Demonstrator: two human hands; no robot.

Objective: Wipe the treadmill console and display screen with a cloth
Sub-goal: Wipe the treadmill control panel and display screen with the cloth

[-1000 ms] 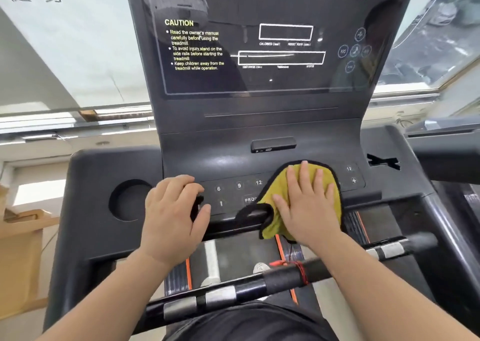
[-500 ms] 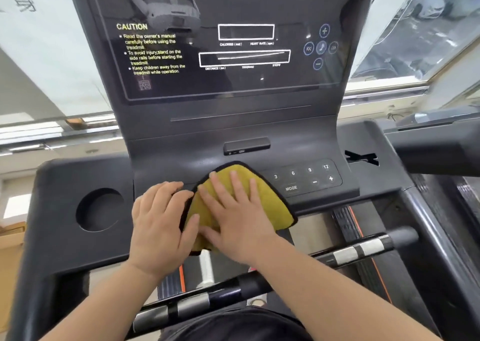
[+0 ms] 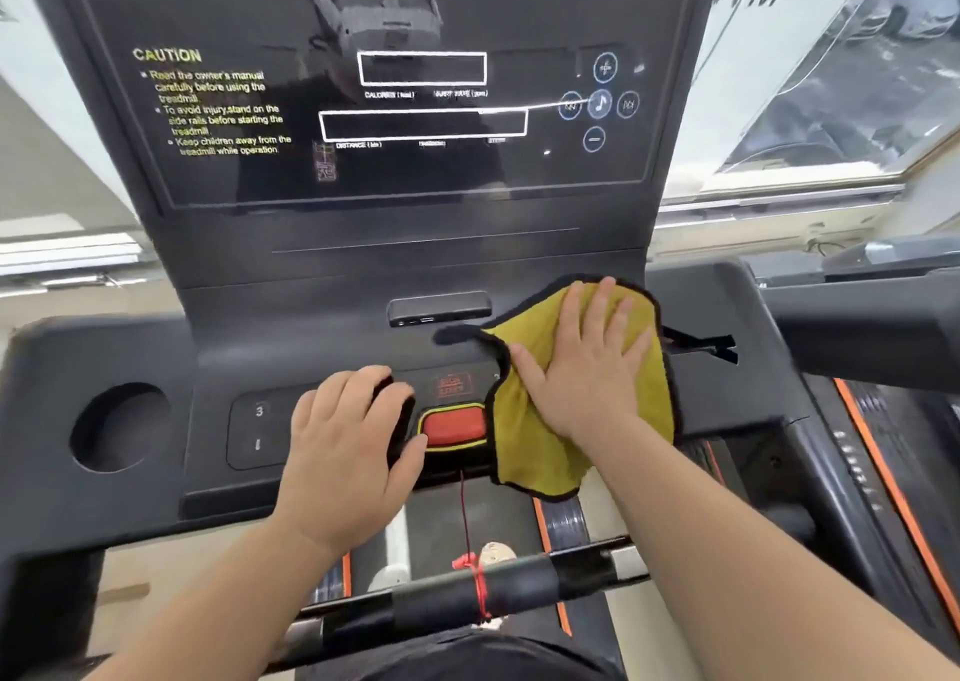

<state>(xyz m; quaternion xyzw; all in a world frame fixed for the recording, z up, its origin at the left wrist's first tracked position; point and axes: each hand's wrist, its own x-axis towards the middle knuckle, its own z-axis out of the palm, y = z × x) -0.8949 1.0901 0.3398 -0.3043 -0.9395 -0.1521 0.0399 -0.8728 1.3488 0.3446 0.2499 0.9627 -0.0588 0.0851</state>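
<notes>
The black treadmill console point(image 3: 311, 327) fills the middle of the view, with the dark display screen point(image 3: 405, 88) rising behind it. My right hand point(image 3: 587, 363) lies flat, fingers spread, on a yellow cloth with black trim point(image 3: 524, 452). It presses the cloth onto the console's right side, hiding the keys there. The cloth's lower edge hangs over the console's front lip. My left hand point(image 3: 343, 441) rests palm down on the left keypad point(image 3: 258, 428), holding nothing, just left of the red stop button point(image 3: 453, 427).
A round cup holder point(image 3: 120, 427) sits at the console's left end. A black handlebar point(image 3: 519, 587) with a red cord point(image 3: 465, 514) tied to it crosses below my arms. Another machine's black arm point(image 3: 857, 337) stands to the right, with windows behind.
My right hand has slid the cloth from beside my left hand to the console's right side, uncovering the red stop button. My left hand stays on the left keypad.
</notes>
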